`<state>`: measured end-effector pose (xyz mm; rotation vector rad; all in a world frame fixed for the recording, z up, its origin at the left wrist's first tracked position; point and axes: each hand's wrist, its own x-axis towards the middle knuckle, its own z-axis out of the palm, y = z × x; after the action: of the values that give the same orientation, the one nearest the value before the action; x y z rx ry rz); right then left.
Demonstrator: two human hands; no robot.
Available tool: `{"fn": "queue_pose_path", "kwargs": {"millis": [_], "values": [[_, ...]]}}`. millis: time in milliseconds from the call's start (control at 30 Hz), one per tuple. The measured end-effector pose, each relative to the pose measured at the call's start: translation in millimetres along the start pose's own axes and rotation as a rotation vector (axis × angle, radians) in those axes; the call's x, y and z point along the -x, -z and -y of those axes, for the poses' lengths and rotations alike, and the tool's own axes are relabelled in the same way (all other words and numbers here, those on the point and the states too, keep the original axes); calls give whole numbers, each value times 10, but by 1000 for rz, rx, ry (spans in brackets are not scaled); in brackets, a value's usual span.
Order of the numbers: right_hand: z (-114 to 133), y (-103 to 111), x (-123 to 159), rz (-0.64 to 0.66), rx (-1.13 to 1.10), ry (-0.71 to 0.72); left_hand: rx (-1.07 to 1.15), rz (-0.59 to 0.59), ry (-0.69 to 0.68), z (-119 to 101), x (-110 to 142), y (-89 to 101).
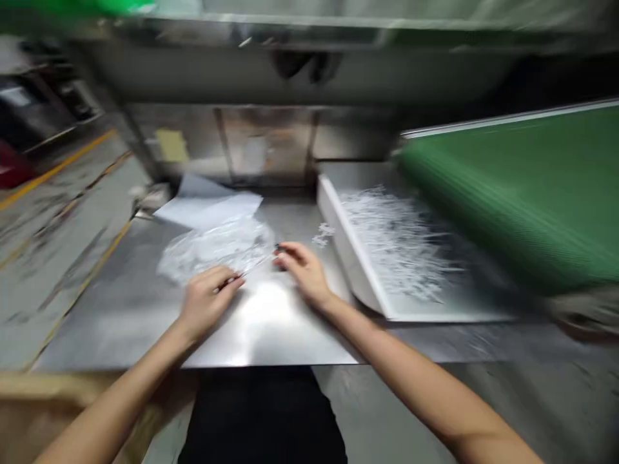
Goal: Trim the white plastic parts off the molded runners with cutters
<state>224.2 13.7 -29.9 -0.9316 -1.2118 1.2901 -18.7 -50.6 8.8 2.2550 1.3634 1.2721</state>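
Observation:
Over the metal table, my left hand (207, 296) is closed in a pinch, with a thin dark stick-like bit showing between thumb and fingers. My right hand (305, 272) is also pinched, and a small dark tip shows at its fingertips. A thin whitish strip (257, 265) runs between the two hands; blur hides its exact kind. Just behind them lies a crumpled clear plastic bag (217, 248) with small pieces seemingly inside. A few small white plastic pieces (323, 235) rest on the table near my right hand, beside the tray.
To the right, a white-edged tray (355, 248) holds a heap of thin white plastic pieces (396, 245). A green conveyor belt (507, 187) slopes over its far side. White sheets (207, 205) lie behind the bag on the metal table (120, 303). A yellow note (171, 145) hangs at the back.

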Motion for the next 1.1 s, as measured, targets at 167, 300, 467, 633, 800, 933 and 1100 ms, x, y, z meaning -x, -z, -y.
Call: {"fn": "queue_pose_path", "kwargs": {"millis": [167,300,467,633,800,933,1100], "values": [[130,-109,-48,141,161,-47,102,-71,63,276,126,-122],[241,-256,-35,232,345,49,120,-87,3,276,184,-138],[211,-255,-16,243,515,156,66,-38,-30,265,178,-144],[169,-155,33,288,554,150,17,-5,-27,258,152,-146],[191,-163,74,340,568,224,-8,34,-98,230,145,-136],[208,-174,86,363,568,263,-22,53,-151,214,140,-138],[218,-183,88,376,580,285,-14,52,-162,209,141,-134]]}}
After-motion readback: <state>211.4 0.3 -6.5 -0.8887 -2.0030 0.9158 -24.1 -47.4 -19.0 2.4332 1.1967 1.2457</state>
